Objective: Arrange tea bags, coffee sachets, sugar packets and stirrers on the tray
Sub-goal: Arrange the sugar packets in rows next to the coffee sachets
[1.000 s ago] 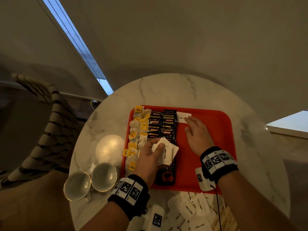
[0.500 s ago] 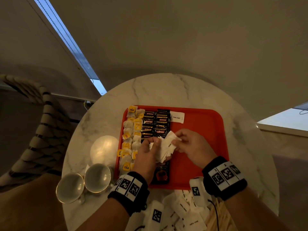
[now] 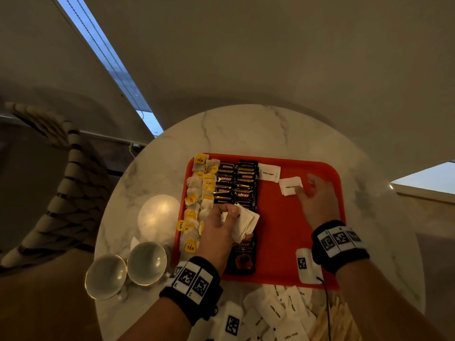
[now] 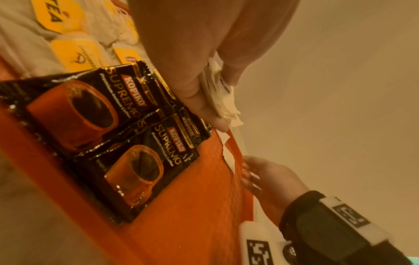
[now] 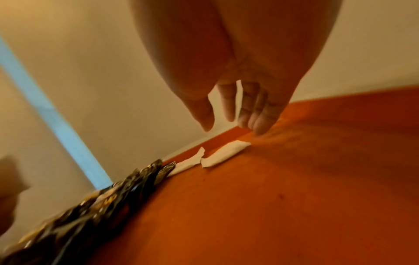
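A red tray (image 3: 283, 242) lies on a round marble table (image 3: 246, 129). Tea bags (image 3: 199, 200) fill its left side in two columns, and black coffee sachets (image 3: 236, 185) sit beside them. Two white sugar packets lie flat at the tray's far edge, one (image 3: 269, 172) against the sachets and one (image 3: 290, 185) just right of it. My right hand (image 3: 305, 190) hovers at this second packet (image 5: 224, 154) with straight fingers (image 5: 256, 122) and holds nothing. My left hand (image 3: 240, 223) grips a small stack of sugar packets (image 4: 223, 100) above the coffee sachets (image 4: 136, 161).
Loose sugar packets (image 3: 275, 313) and wooden stirrers (image 3: 337, 321) lie at the table's near edge. Two cups (image 3: 146, 262) and a white saucer (image 3: 157, 215) stand left of the tray. A woven chair (image 3: 61, 193) is at the far left.
My right hand drew one packet from the stack in my left hand, carried it to the tray's far side and laid it beside the first packet. The left hand stayed put.
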Action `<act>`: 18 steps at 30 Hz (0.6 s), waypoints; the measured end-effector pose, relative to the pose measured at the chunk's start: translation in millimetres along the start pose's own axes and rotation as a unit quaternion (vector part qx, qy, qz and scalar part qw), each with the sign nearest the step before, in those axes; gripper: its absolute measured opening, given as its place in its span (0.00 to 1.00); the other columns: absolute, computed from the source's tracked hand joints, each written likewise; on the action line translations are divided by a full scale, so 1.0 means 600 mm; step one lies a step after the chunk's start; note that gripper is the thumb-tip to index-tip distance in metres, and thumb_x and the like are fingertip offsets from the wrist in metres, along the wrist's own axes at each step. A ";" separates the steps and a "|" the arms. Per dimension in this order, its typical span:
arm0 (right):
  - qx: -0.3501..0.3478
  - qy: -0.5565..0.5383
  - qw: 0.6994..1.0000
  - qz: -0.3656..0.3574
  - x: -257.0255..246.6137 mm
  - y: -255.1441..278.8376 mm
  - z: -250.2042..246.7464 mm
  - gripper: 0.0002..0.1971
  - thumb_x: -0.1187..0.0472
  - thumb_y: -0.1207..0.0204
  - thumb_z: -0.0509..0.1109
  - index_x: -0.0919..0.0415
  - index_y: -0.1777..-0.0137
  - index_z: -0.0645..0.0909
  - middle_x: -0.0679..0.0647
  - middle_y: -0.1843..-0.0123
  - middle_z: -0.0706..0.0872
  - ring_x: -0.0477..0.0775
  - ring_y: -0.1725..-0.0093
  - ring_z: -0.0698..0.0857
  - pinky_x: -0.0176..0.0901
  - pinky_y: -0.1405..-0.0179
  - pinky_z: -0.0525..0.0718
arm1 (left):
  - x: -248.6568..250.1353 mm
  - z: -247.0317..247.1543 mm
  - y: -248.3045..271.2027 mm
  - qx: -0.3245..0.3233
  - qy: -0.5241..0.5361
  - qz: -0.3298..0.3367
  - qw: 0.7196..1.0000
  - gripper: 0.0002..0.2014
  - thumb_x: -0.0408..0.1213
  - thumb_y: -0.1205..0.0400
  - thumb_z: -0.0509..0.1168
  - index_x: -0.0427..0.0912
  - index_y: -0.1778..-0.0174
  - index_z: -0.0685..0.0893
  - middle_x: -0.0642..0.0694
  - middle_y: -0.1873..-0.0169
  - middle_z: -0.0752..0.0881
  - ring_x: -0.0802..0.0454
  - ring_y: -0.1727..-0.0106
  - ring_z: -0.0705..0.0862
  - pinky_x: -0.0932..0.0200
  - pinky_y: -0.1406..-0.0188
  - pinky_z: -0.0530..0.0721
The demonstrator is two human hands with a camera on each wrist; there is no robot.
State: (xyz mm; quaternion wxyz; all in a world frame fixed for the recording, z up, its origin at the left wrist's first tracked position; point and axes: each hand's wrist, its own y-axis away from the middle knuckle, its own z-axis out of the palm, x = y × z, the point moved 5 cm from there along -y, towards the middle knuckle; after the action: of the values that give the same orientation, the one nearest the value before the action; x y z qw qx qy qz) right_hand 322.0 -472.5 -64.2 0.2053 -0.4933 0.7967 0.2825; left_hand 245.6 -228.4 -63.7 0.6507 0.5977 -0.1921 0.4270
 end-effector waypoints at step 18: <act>-0.110 0.089 0.982 -0.125 -0.044 0.020 0.037 0.24 0.58 0.11 0.59 0.55 0.15 0.67 0.50 0.13 0.66 0.54 0.14 0.62 0.41 0.21 0.55 | 0.010 0.025 0.001 -0.013 0.066 -0.062 0.996 0.07 0.38 0.11 0.62 0.41 0.42 0.82 0.41 0.48 0.87 0.44 0.49 0.88 0.41 0.49 0.90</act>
State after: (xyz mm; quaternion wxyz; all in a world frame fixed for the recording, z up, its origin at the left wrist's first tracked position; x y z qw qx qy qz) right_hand 323.4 -436.2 -61.9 0.1120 -0.6320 0.7076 0.2956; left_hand 252.4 -240.4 -56.0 0.6950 0.5702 -0.1169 0.4221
